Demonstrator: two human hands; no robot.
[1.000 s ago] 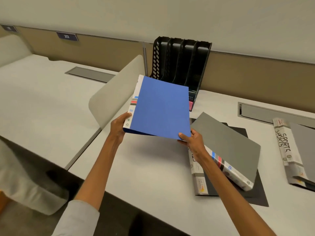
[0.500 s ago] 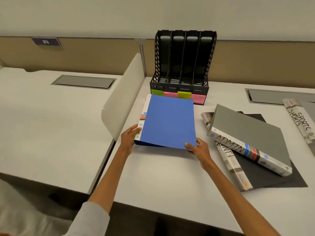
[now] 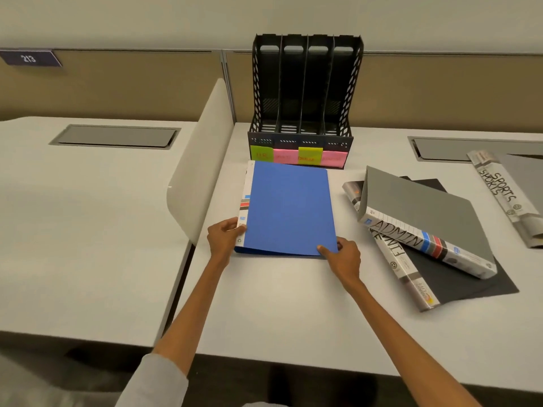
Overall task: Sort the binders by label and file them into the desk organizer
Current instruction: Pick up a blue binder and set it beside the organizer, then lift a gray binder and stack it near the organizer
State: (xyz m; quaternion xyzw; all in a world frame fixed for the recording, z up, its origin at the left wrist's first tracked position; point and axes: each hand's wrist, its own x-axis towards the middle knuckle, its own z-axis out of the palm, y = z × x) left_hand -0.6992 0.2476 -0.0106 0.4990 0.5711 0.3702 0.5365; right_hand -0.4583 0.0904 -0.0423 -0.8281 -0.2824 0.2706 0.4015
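Lowered flat now, blue binder (image 3: 289, 208) shows white striped spine.

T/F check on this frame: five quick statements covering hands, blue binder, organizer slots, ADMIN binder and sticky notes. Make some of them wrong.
1. The left hand and right hand both grip the blue binder. True.
2. The blue binder sits just in front of the desk organizer. True.
3. Two organizer slots hold binders. False: all four slots look empty.
4. The ADMIN binder stands upright. False: it lies on a dark binder, to the right of the blue one.
5. The sticky notes are all pink. False: green and pink alternate.
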